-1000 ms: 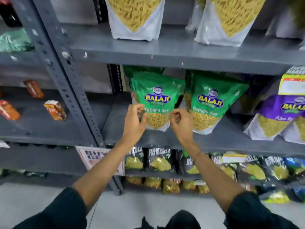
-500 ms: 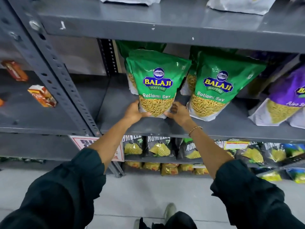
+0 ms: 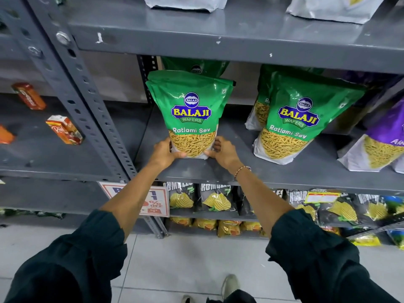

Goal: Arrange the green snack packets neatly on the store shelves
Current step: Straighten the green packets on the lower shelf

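A green Balaji Ratlami Sev packet (image 3: 189, 110) stands upright on the grey middle shelf (image 3: 229, 173). My left hand (image 3: 162, 153) grips its lower left corner and my right hand (image 3: 224, 153) grips its lower right corner. Another green packet (image 3: 196, 66) shows partly behind it. To the right stands a second green packet (image 3: 299, 114), leaning a little, with one more green packet (image 3: 262, 99) half hidden behind it.
A purple packet (image 3: 384, 141) sits at the far right of the same shelf. White packets stand on the upper shelf (image 3: 218, 38). A slotted steel upright (image 3: 87, 101) divides off the left bay, which holds small juice cartons (image 3: 64, 130). Dark chip bags (image 3: 215, 199) fill the lower shelf.
My hands went from pinching in front of the packet to gripping its bottom corners. The packet now stands straighter, and the view has dropped and moved closer.
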The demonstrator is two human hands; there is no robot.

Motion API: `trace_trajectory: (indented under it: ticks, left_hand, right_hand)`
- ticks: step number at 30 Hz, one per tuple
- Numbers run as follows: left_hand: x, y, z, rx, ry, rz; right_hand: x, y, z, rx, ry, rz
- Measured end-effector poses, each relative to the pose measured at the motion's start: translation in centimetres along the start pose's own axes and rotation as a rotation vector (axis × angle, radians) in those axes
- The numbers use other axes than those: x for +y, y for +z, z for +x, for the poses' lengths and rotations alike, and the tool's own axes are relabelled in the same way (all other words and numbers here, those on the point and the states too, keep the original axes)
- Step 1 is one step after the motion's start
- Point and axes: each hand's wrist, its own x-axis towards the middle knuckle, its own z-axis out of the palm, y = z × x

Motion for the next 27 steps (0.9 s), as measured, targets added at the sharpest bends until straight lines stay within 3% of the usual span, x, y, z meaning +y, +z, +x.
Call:
trace_trajectory:
  ticks: [8, 10, 13, 14, 18, 21, 23, 27]
  left_hand:
    - [0.0, -0.1, -1.2, -0.001, -0.021, 0.015]
    - [0.2, 0.6, -2.5, 0.117, -0.009, 0.038]
    - [1.4, 3.0, -6.0, 0.447, 0.067, -0.017]
    - [2.1, 4.2, -6.9, 0.454, 0.092, -0.057]
    - [5.5, 9.4, -7.5, 0.096, 0.212, -0.103]
    - [8.6, 12.8, -5.3, -0.047, 0.271, -0.058]
    - [10.5, 14.8, -3.5, -0.121, 0.246, -0.008]
    - [14.1, 18.2, -0.3, -0.212, 0.168, 0.032]
  right_hand:
    - [-0.7, 0.2, -1.6, -0.049, 0.012, -0.01]
    - [-0.2, -0.7, -2.4, -0.005, 0.042, -0.046]
    - [1.4, -3.2, -4.2, 0.203, 0.056, -0.133]
    - [2.1, -4.5, -5.0, 0.283, 0.065, -0.139]
    - [5.3, -10.2, -8.1, 0.527, 0.117, -0.198]
    - [7.1, -14.5, -9.1, 0.653, 0.173, -0.137]
    - [7.8, -16.7, -8.8, 0.626, 0.184, -0.137]
    - [8.2, -20.0, -7.4, 0.396, 0.171, -0.171]
